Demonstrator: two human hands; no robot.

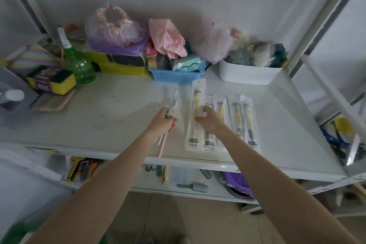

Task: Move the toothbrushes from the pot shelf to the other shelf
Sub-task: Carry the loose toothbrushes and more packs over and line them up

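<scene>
My left hand (pixel 162 123) grips two loose toothbrushes above the white shelf (pixel 118 117): a pale blue one (pixel 172 105) with its white bristles pointing away, and a peach one (pixel 162 146) with its handle hanging toward me. Several packaged yellow toothbrushes lie side by side on the shelf. My right hand (pixel 210 120) rests on them, fingers pressing the largest pack (pixel 195 113) and the one beside it (pixel 208 140). Two further packs (pixel 248 123) lie to the right, untouched.
Along the back stand a green spray bottle (pixel 78 63), sponges (pixel 52 82), a blue basket (pixel 176 75), a white tub (pixel 247 74) and bagged items. The lower shelf holds hairbrushes (pixel 195 186) and a purple pot (pixel 236 184). A metal upright (pixel 320 24) frames the right side.
</scene>
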